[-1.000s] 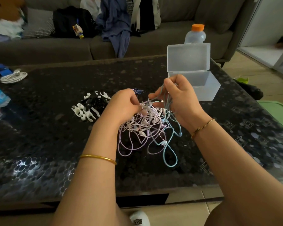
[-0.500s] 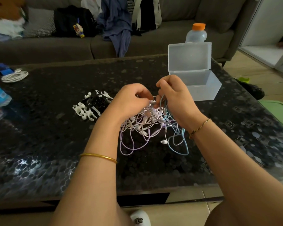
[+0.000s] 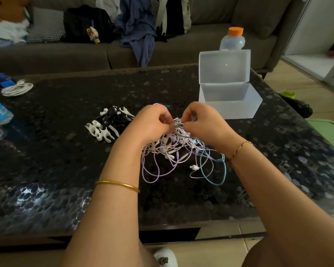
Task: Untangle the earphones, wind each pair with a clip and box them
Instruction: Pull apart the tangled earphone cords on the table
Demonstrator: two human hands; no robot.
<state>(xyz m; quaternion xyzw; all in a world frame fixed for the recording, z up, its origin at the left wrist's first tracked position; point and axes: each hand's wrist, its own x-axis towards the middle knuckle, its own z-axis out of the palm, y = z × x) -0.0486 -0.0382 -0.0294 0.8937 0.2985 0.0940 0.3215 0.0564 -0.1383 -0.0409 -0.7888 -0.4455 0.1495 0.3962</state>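
Both hands pinch the tangled earphones (image 3: 177,151)
Left hand (image 3: 152,122) and right hand (image 3: 202,122) grip cords at the knot's top; clips (image 3: 108,124) lie left; open box (image 3: 229,99) far right.

Bare forearms, gold bangle (image 3: 117,185), twisted bracelet (image 3: 239,149)

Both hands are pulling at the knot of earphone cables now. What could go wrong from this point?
1. The left hand and right hand pinch the same tangle of white, lilac and pale blue earphone cables; a hard pull may tighten the knot or strain a thin wire.
2. Loops trail on the dark glossy table; lifting the bundle could drag them into the pile of white and black plastic clips.
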